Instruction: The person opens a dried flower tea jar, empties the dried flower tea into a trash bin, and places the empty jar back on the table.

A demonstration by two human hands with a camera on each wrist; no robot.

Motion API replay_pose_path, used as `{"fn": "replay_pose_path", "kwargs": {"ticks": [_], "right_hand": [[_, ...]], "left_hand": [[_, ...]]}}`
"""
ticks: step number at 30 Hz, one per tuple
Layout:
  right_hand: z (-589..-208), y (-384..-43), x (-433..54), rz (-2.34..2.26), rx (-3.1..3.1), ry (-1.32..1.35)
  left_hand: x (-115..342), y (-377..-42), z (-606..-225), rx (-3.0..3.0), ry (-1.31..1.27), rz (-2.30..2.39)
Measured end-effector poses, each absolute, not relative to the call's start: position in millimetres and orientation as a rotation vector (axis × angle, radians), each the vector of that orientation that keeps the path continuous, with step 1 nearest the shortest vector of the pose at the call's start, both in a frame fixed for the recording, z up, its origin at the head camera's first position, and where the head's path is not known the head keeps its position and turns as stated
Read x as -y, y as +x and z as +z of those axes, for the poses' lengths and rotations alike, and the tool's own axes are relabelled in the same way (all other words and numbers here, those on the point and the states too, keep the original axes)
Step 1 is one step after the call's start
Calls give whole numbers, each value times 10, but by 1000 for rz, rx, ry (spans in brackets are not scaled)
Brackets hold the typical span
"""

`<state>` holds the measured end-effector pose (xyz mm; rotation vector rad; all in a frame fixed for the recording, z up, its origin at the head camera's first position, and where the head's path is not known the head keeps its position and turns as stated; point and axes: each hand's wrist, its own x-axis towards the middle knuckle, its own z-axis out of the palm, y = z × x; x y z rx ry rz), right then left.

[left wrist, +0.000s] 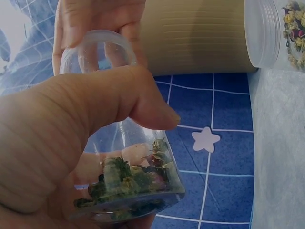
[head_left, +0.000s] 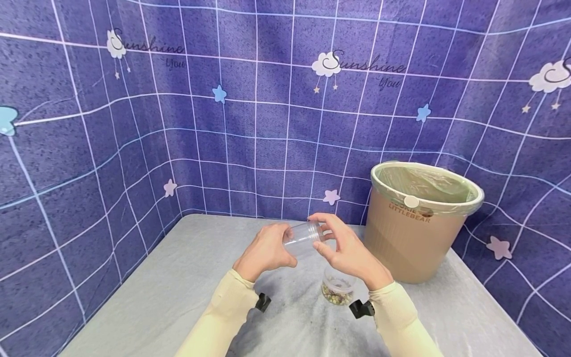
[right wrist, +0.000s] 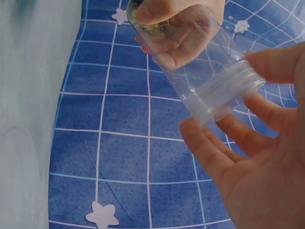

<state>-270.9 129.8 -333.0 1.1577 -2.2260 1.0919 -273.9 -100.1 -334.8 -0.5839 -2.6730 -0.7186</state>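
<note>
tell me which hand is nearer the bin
Right. In the head view the right hand, at the mouth of the tilted clear jar, is left of the bin; the left hand, gripping the jar's base end, is farther left.

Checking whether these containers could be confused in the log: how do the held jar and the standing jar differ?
The held jar is tilted, while the standing jar is upright. The left hand grips the held jar, with the right hand at its mouth; the standing jar rests on the table. The held jar shows mostly green plant pieces, the standing jar yellow and red ones. Both are clear, with plant pieces inside.
</note>
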Motion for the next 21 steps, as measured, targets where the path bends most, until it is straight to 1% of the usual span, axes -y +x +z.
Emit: {"fn": "replay_pose_path", "kwargs": {"ticks": [12,21], "right_hand": [[-3336,-2689,-1233,1118,2307,923],[-3358,-2706,-1233,1099,2330,872]], "left_hand": [[1005,-2717,-3343,2693,-578,-732],[1009,-2709,-3340,2710,-590,-745]]}}
